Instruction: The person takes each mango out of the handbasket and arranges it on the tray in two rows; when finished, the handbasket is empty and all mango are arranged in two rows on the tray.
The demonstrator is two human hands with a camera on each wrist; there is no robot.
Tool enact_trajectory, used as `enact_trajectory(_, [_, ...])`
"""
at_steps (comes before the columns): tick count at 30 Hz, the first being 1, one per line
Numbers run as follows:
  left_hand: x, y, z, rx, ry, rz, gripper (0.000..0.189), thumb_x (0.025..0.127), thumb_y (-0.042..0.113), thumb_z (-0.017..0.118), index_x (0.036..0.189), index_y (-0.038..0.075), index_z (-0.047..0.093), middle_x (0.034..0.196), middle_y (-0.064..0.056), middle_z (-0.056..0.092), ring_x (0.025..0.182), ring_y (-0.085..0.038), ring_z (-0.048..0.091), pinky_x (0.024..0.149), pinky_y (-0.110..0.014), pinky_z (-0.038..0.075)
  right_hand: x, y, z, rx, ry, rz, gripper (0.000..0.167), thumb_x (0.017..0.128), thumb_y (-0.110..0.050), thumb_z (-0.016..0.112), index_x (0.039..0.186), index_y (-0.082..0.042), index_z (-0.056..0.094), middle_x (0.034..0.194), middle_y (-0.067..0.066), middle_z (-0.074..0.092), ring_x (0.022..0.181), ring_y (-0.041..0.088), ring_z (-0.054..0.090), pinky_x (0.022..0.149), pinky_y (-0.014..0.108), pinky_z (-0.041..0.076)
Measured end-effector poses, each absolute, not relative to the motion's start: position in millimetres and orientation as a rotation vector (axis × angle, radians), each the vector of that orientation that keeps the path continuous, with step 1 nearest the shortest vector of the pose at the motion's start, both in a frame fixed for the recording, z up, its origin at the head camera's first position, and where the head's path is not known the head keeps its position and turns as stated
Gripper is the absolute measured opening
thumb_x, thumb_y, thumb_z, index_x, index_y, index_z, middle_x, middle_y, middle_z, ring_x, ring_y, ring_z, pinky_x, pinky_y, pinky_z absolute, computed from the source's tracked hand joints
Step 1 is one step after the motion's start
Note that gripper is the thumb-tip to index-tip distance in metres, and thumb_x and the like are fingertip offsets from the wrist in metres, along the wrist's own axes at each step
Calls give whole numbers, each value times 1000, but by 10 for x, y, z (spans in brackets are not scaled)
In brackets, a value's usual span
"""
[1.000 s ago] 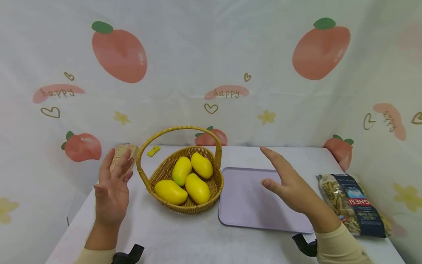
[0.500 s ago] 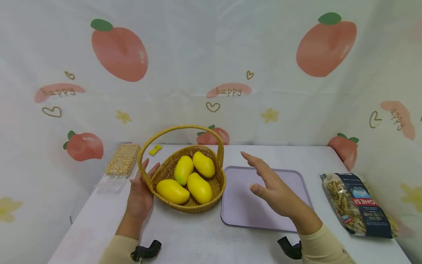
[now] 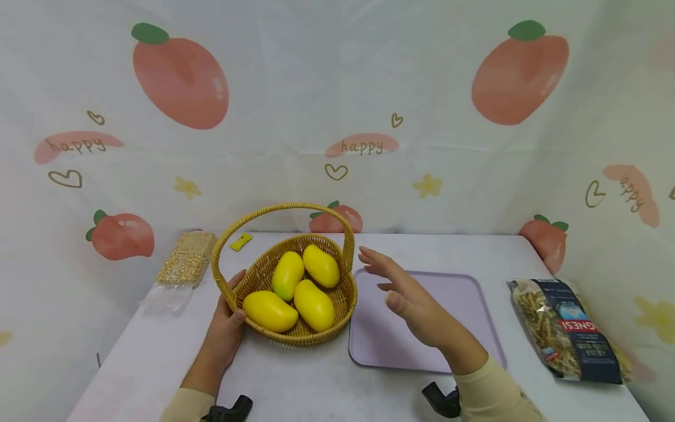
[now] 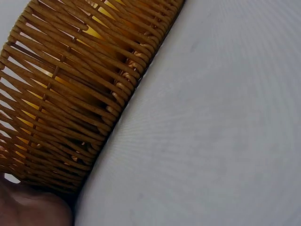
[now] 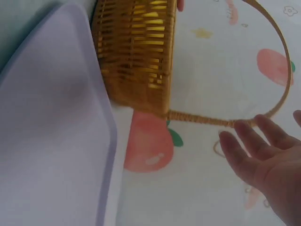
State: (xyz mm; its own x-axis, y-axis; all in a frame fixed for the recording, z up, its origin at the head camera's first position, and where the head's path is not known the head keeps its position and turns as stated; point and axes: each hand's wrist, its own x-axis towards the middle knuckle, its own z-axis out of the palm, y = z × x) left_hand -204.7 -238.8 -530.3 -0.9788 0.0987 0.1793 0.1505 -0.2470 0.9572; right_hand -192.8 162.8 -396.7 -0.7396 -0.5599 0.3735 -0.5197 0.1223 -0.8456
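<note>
A woven basket (image 3: 345,296) with a tall arched handle stands on the white table, holding several yellow mangoes (image 3: 314,306). My left hand (image 3: 224,335) grips the basket's left side, thumb at the rim by the handle's foot and fingers behind the wall. In the left wrist view the basket's slatted side (image 4: 70,94) fills the upper left, mangoes showing through the gaps. To the basket's right, my right hand (image 3: 416,305) hovers over the lilac tray (image 3: 379,340), fingers spread loosely and holding nothing. The right wrist view has those fingers overlapping the handle (image 5: 200,119).
A bag of pasta (image 3: 566,331) lies at the table's right edge. Back left are a clear packet of pale yellow grains (image 3: 184,264) and a small yellow wrapped piece (image 3: 241,241). A fruit-printed curtain (image 3: 295,88) hangs behind the table.
My left hand has moved right from beside the grain packet to the basket and taken hold of its left side. My right hand has come left toward the basket.
</note>
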Motion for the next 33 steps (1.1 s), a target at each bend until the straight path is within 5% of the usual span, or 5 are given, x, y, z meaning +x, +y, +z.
enact_trajectory(8, [-2073,-2413,-5310,-272,-1977,-2419,90,102,20,81,173,25,27,176,-7,18,151,-21,33,117,-22,34,-2089,1360,-4053,-1069,1950,-1927,84,112,-69,25,174,-12,22,167,20,39,149,48,39,111,76,34])
enact_trajectory(17, [-2075,-2433,-5312,-256,-2018,-2404,94,100,21,84,174,26,26,175,-7,21,152,-25,33,116,-22,35,-2214,1039,-4211,-863,1638,-2122,86,112,-66,29,173,-5,21,161,33,37,146,62,33,113,76,32])
enact_trajectory(25, [-2074,-2428,-5324,-238,-2020,-2406,94,99,22,85,173,26,27,173,-8,25,152,-25,33,116,-22,35,-2354,746,-4364,-569,1882,-1962,74,108,-44,59,170,-14,32,158,25,45,145,46,45,115,64,40])
enact_trajectory(33, [-2071,-2431,-5310,-269,-2025,-2391,94,100,22,84,173,25,26,174,-8,23,152,-27,34,116,-23,36,-2395,488,-4458,-595,2421,-1410,85,99,-48,80,167,-15,42,158,14,54,142,31,52,117,53,42])
